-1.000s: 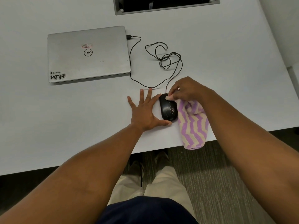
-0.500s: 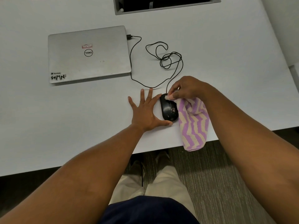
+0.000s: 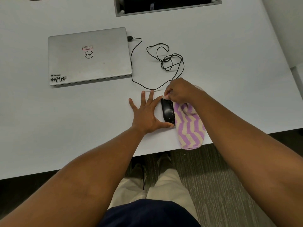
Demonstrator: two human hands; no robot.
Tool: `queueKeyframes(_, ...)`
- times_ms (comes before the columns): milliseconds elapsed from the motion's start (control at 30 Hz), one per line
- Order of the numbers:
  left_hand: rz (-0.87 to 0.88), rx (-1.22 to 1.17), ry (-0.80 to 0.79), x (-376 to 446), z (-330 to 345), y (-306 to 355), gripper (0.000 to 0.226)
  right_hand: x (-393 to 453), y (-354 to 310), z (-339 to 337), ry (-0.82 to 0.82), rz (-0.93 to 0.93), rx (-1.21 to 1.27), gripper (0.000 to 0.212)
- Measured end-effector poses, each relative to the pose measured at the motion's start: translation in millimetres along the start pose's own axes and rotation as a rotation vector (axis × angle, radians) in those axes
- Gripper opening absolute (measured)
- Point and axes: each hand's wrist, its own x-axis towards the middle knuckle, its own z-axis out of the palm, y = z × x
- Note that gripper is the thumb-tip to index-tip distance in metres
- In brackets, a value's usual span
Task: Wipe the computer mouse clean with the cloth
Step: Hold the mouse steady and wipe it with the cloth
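Observation:
A black wired computer mouse lies near the table's front edge with pale specks on its shell. My left hand lies flat beside it, fingers spread, with the index fingertip and the thumb touching the mouse's left side. My right hand is closed on one end of a purple and cream zigzag cloth, pressed at the front of the mouse. The cloth drapes over the mouse's right half and hangs past the table edge.
A shut silver laptop lies at the back left of the white table. The mouse's black cable loops from the laptop's right side. A recessed cable box sits at the far edge. My legs and carpet show below.
My right hand has drawn the cloth leftward, so it now covers the right half of the mouse. The left hand has stayed in place.

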Motion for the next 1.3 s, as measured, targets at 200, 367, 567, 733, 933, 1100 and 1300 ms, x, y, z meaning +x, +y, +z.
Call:
queueKeyframes(200, -0.009, -0.002, -0.011, 0.1, -1.7, 0.1, 0.129, -2.6, 0.7, -22.6, -0.290, 0.002, 0.009, 0.006)
queueKeyframes(367, -0.012, -0.005, -0.014, 0.9, -1.0, -0.5, 0.130, -2.9, 6.7, -22.9, -0.097, 0.055, 0.126, 0.017)
queueKeyframes(567, -0.008, -0.007, -0.016, 0.3, -1.0, 0.1, 0.130, -1.7, 1.2, -6.3, -0.001, 0.067, 0.094, 0.020)
queueKeyframes(733, -0.006, -0.009, -0.001, 0.2, -1.1, -0.5, 0.129, -4.7, 1.9, -15.4, -0.215, 0.049, 0.099, 0.013)
queueKeyframes(933, -0.011, 0.001, -0.005, 1.0, 0.0, -0.9, 0.128, -4.8, 6.5, -25.7, -0.278, 0.041, 0.060, 0.011)
queueKeyframes(1100, -0.010, -0.012, -0.006, 0.2, -0.2, -0.7, 0.130, -3.5, 6.4, -13.6, -0.006, 0.089, 0.141, 0.021)
queueKeyframes(1300, -0.001, 0.001, 0.000, -0.2, -0.3, -1.0, 0.128, -5.7, 10.1, -12.3, -0.118, 0.060, 0.184, 0.009)
